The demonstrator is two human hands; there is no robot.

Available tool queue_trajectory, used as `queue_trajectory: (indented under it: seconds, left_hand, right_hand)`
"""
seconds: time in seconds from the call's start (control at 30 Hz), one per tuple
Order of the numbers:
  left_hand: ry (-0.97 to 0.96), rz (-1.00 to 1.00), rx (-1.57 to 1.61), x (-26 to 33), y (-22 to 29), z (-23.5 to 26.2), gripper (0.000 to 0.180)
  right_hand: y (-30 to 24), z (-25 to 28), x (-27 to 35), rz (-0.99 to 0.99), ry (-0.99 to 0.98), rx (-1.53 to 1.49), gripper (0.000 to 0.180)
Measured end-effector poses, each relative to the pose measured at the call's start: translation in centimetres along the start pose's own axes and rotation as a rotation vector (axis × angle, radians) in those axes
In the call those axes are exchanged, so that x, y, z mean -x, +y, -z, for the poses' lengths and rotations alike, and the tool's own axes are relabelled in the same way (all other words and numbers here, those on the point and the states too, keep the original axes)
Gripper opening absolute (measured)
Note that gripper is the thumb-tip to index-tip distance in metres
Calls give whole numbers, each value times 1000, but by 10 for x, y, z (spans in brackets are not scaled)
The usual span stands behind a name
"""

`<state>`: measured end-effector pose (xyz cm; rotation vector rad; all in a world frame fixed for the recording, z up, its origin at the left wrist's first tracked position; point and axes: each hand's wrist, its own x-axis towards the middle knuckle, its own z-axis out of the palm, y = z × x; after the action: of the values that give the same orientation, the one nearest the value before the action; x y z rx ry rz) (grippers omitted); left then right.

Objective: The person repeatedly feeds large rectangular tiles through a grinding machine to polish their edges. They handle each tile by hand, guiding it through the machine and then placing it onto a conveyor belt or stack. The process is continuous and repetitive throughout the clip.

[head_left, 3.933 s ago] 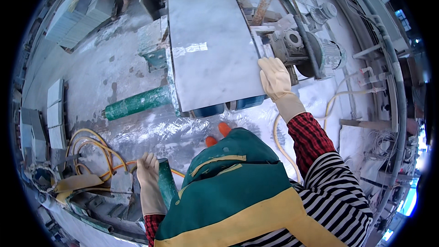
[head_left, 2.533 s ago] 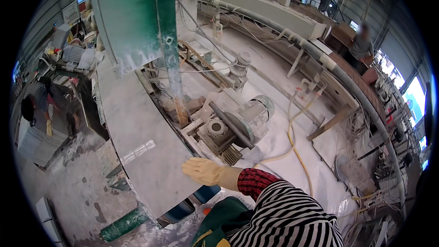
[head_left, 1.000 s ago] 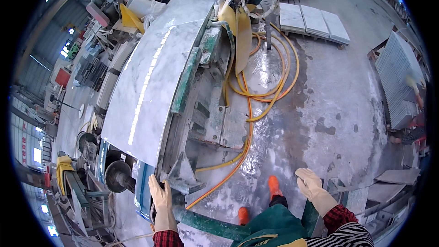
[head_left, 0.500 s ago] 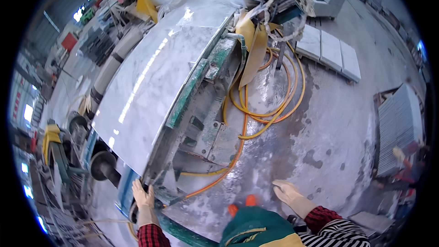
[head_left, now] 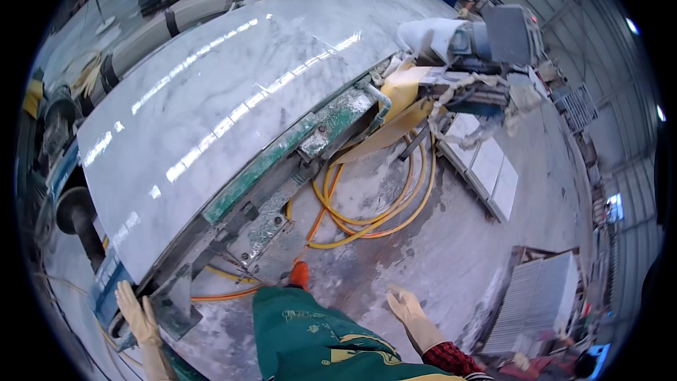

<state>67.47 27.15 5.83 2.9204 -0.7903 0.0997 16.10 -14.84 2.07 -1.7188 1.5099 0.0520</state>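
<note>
Marble slab [head_left: 211, 106] flat on machine bed, upper left. Left hand [head_left: 138, 314] gloved, fingers [head_left: 125, 295] extended together, just below slab's near corner, beside green frame [head_left: 275, 159]. Right hand [head_left: 407, 308] open, fingers spread, over wet floor [head_left: 451, 254], well apart from slab.

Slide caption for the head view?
Gloved left hand at the marble slab's frame; right hand free above wet floor.

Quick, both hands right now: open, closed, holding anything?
Left hand: gloved, fingers extended, resting against the metal frame under the marble slab; gripping nothing.
Right hand: gloved, open, empty, held over the wet floor.
</note>
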Motion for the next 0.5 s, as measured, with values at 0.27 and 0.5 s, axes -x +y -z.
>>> queue_trajectory:
  seconds: [0.27,0.5]
  left_hand:
    - [367,198,265,-64,80,-24,45]
    - [248,78,385,-194,273,-28,42]
  right_hand:
    - [-15,83,-65,-184,24,270,42]
    - [-111,117,-227,373,16,218,33]
